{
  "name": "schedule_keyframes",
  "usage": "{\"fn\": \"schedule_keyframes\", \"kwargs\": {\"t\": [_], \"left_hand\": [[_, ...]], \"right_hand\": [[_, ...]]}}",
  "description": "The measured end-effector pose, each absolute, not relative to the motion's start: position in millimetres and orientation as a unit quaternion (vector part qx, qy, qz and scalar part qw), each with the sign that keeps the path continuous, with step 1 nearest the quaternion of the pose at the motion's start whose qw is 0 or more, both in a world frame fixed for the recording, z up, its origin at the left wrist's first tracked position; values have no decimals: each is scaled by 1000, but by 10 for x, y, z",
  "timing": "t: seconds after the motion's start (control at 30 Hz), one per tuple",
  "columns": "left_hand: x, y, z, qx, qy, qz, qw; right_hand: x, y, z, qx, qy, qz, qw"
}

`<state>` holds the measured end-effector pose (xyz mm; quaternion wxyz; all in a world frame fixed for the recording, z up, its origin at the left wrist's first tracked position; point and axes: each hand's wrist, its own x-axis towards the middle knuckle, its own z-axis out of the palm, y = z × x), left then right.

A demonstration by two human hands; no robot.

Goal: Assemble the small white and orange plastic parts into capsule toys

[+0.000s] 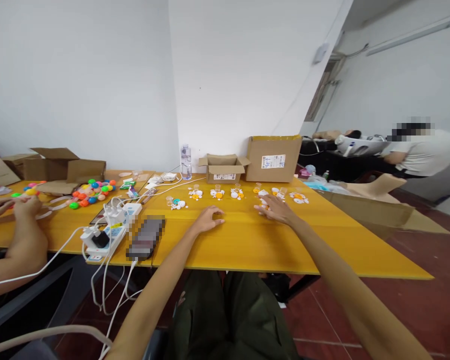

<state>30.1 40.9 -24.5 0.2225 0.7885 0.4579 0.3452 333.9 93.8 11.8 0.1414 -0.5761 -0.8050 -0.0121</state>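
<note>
Across the room's near side runs a long yellow table, its far edge against a white wall. Along that far edge stand the biggest things: a tall closed box right of centre, a small open box just beside it to the left, and more open cartons toward the far left corner. A clear bottle stands left of the small open box.

Near the front edge, left of centre, lie a white power strip crowded with plugs and cables and a dark phone just beside it. A heap of coloured balls lies toward the left end, in front of the cartons.

A row of small white-and-orange toy pieces runs parallel to the far edge, in front of the two boxes.

The left hand rests palm down on the bare table at mid-depth, fingers loosely curled together, holding nothing. The right hand lies flat further right, fingers spread, its tips touching the pieces in the right part of the row; whether it pinches one cannot be told.

At the left end another person's hands are held close together by the balls.
</note>
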Motion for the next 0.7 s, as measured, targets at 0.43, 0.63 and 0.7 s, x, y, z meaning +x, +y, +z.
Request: {"fn": "schedule_keyframes", "kwargs": {"t": [0.43,0.63,0.7], "left_hand": [[326,410,-256,786,463,345,220],[326,401,-244,786,460,352,217],[330,396,-242,788,458,351,214]], "right_hand": [[3937,510,-331,-548,-780,55,299],[3935,502,-299,-591,-747,27,304],[3905,515,-283,-598,-741,23,304]]}}
